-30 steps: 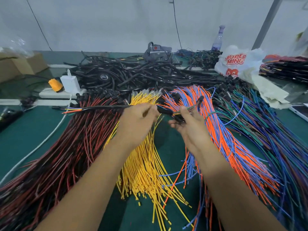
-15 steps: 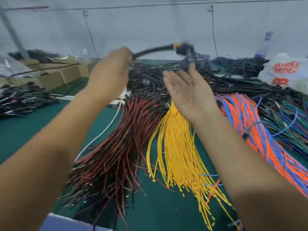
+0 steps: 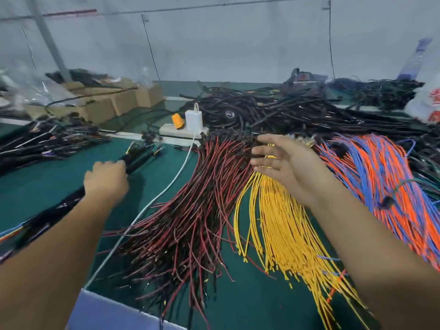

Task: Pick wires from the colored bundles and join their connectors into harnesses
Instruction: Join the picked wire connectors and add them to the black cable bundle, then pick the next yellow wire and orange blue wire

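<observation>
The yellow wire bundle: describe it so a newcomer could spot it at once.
Start at the green table and find the fans of colored wires spread across its middle. The yellow wire bundle lies under the open right hand, between the red-and-black bundle and the orange-and-blue bundle. It alone is a single solid color.

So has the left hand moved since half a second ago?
Yes. The left hand, gripping the black harness, has dropped from above the black cable pile to the green table, left of the power strip.
</observation>
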A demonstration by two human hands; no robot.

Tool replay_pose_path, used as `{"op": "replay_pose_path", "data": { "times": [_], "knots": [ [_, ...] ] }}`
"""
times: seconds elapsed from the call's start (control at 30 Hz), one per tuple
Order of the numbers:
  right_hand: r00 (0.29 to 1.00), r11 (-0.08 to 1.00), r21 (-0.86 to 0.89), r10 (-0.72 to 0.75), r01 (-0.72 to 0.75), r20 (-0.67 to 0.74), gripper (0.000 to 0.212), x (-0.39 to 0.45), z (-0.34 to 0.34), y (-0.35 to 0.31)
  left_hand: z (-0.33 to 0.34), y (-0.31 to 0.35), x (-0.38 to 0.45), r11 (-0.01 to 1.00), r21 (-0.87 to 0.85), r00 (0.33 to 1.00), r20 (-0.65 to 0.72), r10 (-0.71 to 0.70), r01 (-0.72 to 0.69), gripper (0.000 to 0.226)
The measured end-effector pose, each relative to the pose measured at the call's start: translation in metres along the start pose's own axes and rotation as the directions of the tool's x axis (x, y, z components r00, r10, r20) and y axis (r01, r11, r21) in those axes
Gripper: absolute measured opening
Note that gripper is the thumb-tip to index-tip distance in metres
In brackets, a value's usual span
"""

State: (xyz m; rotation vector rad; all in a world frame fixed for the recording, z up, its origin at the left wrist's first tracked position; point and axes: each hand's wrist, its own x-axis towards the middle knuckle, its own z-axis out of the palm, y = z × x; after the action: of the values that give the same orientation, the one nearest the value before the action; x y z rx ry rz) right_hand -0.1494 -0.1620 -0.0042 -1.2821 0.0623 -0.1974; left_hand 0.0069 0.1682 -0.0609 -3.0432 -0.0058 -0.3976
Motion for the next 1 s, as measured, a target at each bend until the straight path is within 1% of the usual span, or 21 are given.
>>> {"op": "replay_pose_path", "data": {
  "times": [0.03,0.07,0.1,0.13,0.17,0.2,0.27,0.33,0.37,0.4,0.43,0.5,0.57,0.63,0.77,0.83,0.93,1.0],
  "knots": [
    [1.0,0.999,-0.05,0.007,-0.008,-0.017,0.025,-0.001,-0.003,0.0,0.005,0.002,-0.003,0.999,0.017,0.999,0.03,-0.035,0.035,0.029],
    [0.999,0.995,-0.102,0.017,-0.02,-0.032,0.023,-0.002,-0.006,0.001,0.004,0.008,-0.004,0.999,0.007,0.999,0.016,-0.052,0.052,0.033],
    [0.999,0.987,-0.155,0.03,-0.036,-0.043,0.022,-0.003,-0.008,0.002,-0.001,0.018,-0.003,0.999,-0.021,0.998,-0.041,-0.049,0.048,0.037],
    [0.998,0.975,-0.214,0.044,-0.054,-0.052,0.021,-0.004,-0.01,0.004,-0.007,0.031,0.0,0.997,-0.073,0.992,-0.122,-0.03,0.022,0.039],
    [0.996,0.958,-0.277,0.06,-0.075,-0.059,0.02,-0.004,-0.012,0.006,-0.016,0.046,0.002,0.99,-0.135,0.982,-0.188,0.008,-0.034,0.039],
    [0.995,0.937,-0.337,0.075,-0.091,-0.062,0.019,-0.004,-0.013,0.01,-0.026,0.063,0.004,0.975,-0.194,0.974,-0.218,0.069,-0.112,0.035],
    [0.993,0.879,-0.461,0.109,-0.12,-0.05,0.019,-0.005,-0.017,0.019,-0.044,0.101,0.007,0.902,-0.336,0.958,-0.184,0.219,-0.27,0.025],
    [0.987,0.756,-0.644,0.162,-0.117,0.01,0.018,-0.008,-0.026,0.029,-0.052,0.14,0.003,0.813,-0.467,0.934,-0.099,0.342,-0.348,0.024],
    [0.981,0.702,-0.705,0.188,-0.103,0.044,0.017,-0.009,-0.03,0.034,-0.051,0.159,0.0,0.782,-0.505,0.921,-0.074,0.383,-0.366,0.024],
    [0.978,0.686,-0.722,0.199,-0.092,0.064,0.017,-0.011,-0.034,0.037,-0.046,0.176,-0.004,0.775,-0.512,0.914,-0.055,0.401,-0.37,0.023],
    [0.978,0.699,-0.71,0.197,-0.09,0.07,0.018,-0.012,-0.038,0.039,-0.038,0.191,-0.009,0.798,-0.486,0.92,-0.036,0.39,-0.357,0.025],
    [0.981,0.74,-0.668,0.175,-0.078,0.08,0.021,-0.015,-0.045,0.041,-0.021,0.207,-0.018,0.872,-0.387,0.949,-0.021,0.316,-0.299,0.037],
    [0.981,0.765,-0.642,0.162,-0.059,0.104,0.021,-0.018,-0.051,0.045,-0.01,0.21,-0.021,0.898,-0.334,0.958,-0.077,0.276,-0.286,0.039],
    [0.982,0.786,-0.617,0.15,-0.048,0.115,0.021,-0.02,-0.055,0.048,-0.006,0.208,-0.019,0.882,-0.344,0.946,-0.132,0.295,-0.323,0.032],
    [0.985,0.801,-0.598,0.131,-0.036,0.116,0.02,-0.019,-0.056,0.051,-0.008,0.204,-0.017,0.829,-0.47,0.952,-0.134,0.274,-0.304,0.018],
    [0.986,0.804,-0.594,0.12,-0.028,0.116,0.02,-0.019,-0.056,0.053,-0.009,0.202,-0.018,0.769,-0.585,0.966,-0.129,0.226,-0.258,0.016],
    [0.988,0.806,-0.591,0.109,-0.021,0.113,0.019,-0.02,-0.056,0.054,-0.013,0.199,-0.02,0.591,-0.788,0.985,-0.115,0.131,-0.171,0.015],
    [0.989,0.812,-0.583,0.101,-0.02,0.107,0.02,-0.021,-0.055,0.054,-0.016,0.196,-0.025,0.491,-0.86,0.99,-0.119,0.069,-0.138,0.013]
  ]
}}
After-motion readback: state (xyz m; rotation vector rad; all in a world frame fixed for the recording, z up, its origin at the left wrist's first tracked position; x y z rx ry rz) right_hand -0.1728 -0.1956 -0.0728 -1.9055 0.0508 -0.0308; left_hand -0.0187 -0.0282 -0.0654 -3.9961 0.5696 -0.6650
